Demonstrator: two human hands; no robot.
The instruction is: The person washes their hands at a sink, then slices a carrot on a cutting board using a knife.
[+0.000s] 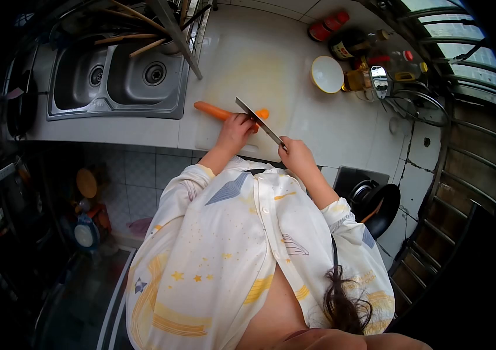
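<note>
An orange carrot (211, 109) lies at a slant on the white cutting board (251, 64). My left hand (237, 130) is closed on the carrot near its right end, fingers bent beside the blade. In my right hand (296, 154) is the handle of a knife (259, 122), whose blade points up and left across the carrot. Just right of the blade, a cut orange piece (263, 114) rests on the board.
A double steel sink (143, 104) is set in the counter at the left, with wooden sticks above it. A white bowl (326, 74) stands right of the board, near bottles (346, 44). A black pan (383, 211) sits at the lower right.
</note>
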